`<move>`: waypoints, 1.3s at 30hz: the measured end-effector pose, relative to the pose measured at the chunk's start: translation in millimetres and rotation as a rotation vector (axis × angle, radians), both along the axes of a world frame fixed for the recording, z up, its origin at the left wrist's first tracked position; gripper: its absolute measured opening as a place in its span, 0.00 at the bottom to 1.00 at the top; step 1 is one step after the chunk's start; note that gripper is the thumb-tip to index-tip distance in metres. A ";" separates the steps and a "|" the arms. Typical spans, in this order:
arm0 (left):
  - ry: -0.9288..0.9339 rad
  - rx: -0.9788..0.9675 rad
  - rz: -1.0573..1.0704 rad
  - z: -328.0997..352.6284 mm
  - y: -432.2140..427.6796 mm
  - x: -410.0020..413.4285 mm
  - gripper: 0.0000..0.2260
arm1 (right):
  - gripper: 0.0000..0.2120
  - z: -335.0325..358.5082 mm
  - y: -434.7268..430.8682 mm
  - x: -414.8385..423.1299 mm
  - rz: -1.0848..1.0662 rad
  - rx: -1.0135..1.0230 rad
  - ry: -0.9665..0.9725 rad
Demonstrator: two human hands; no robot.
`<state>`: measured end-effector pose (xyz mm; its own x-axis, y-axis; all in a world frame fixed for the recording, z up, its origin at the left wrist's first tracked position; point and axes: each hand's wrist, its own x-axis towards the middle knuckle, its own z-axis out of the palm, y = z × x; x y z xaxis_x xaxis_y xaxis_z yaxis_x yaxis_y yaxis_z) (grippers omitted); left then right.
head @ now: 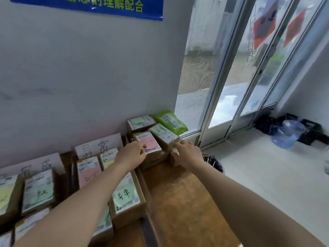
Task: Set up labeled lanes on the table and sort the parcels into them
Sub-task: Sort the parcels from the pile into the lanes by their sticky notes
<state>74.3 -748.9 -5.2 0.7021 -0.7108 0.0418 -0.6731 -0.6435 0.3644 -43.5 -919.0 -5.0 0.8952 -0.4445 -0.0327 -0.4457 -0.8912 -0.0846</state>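
Cardboard parcels with coloured notes lie in rows on the wooden table (179,196). Two white hand-written lane signs lean on the wall: one (99,146) behind the middle row, another (33,165) at the left. At the far right corner stands a pile: a pink-noted box (151,142), a green-noted box (162,131), another box (139,122) and a green bag (171,122). My left hand (131,154) grips the pink-noted box at its near left edge. My right hand (187,152) holds a small box (175,151) at the pile's right side, fingers curled over it.
A green-noted parcel (126,195) lies under my left forearm, pink-noted (89,173) and yellow-noted ones beside it. A dark strip (147,227) divides the table. A wire bin (213,163) stands past the table's right edge. Blue water jugs (288,133) lie on the floor by glass doors.
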 end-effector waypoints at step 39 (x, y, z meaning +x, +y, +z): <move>0.022 0.140 0.166 31.6 -131.2 39.3 0.35 | 0.44 3.9 -158.2 69.1 0.576 0.305 -0.140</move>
